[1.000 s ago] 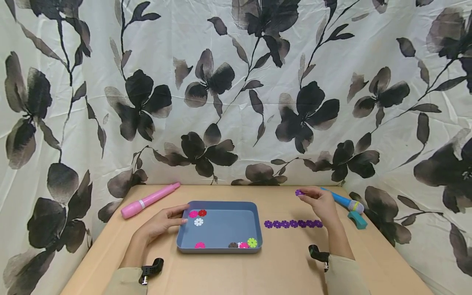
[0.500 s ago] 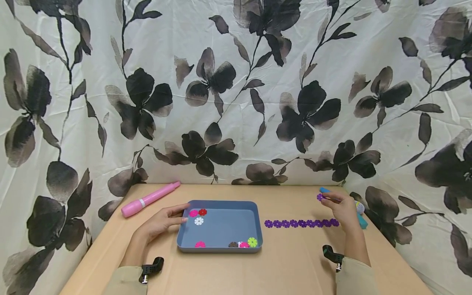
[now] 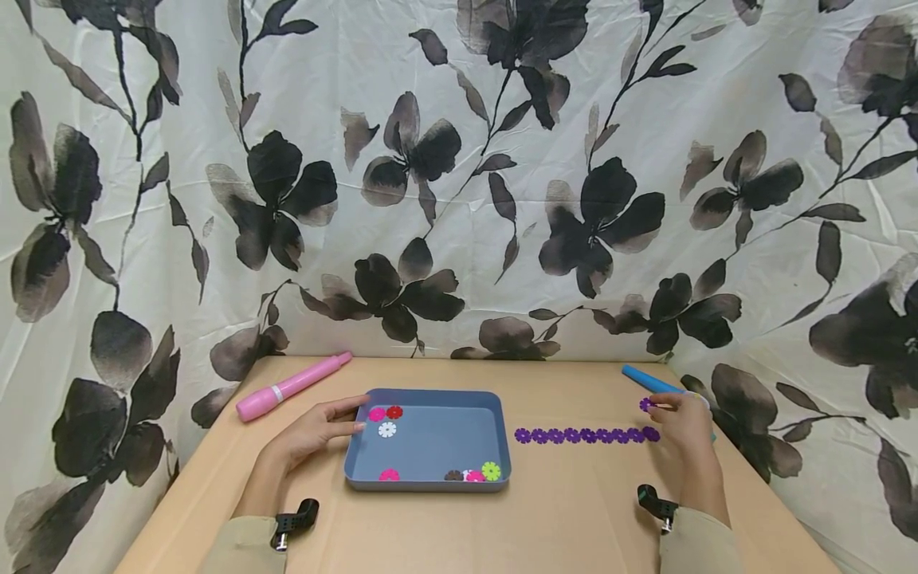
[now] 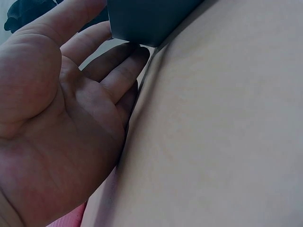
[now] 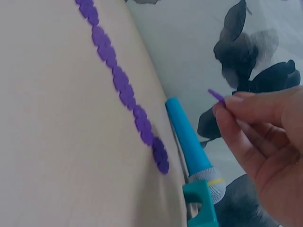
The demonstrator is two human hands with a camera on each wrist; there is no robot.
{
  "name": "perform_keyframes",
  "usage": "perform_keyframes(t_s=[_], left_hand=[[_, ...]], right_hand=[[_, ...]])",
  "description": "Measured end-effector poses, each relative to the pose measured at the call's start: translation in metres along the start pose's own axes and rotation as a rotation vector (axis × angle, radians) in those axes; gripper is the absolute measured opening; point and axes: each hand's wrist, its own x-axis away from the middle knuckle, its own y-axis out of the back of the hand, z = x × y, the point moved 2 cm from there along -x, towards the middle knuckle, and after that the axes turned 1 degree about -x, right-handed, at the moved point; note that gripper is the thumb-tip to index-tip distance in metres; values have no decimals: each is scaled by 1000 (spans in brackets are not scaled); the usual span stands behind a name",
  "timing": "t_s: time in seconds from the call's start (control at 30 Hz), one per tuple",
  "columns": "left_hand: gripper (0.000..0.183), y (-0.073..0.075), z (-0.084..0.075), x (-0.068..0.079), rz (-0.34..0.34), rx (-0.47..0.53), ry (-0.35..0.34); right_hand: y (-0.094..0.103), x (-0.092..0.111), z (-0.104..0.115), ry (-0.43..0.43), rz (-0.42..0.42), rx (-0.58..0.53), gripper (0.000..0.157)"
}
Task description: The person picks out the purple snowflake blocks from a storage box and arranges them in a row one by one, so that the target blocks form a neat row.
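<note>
My right hand (image 3: pixel 684 426) pinches a purple interlocking disc (image 3: pixel 646 405) between thumb and fingertips, above the right end of a row of linked purple discs (image 3: pixel 571 435). In the right wrist view the held disc (image 5: pixel 216 95) shows edge-on, apart from the row (image 5: pixel 124 87). My left hand (image 3: pixel 304 434) holds the blue-grey tray (image 3: pixel 430 393) at its left rim, thumb at the edge and index finger by the far corner. The tray's corner (image 4: pixel 142 23) covers some fingertips in the left wrist view. Inside lie loose discs, among them a white one (image 3: pixel 387 430) and a lime one (image 3: pixel 491 471).
A pink tube-shaped object (image 3: pixel 290 389) with a silver ring lies at the back left. At the right, a blue toy microphone (image 3: pixel 653 379) is partly behind my hand; a teal arch block (image 5: pixel 201 201) sits beside it. A floral cloth (image 3: pixel 502 239) hangs behind the table.
My right hand has moved right, away from the cloth side and down, with the purple disc, now over the row's right end. The left hand and tray have stayed put.
</note>
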Motion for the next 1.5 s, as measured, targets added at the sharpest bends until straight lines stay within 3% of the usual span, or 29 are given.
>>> perform_keyframes(t_s=[0.43, 1.5], left_hand=[[69, -1, -1, 1, -13, -11, 7], [65, 0, 1, -2, 3, 18, -18]], right_hand=[[9, 3, -29, -147, -59, 28, 31], [-2, 3, -40, -127, -59, 110, 26]])
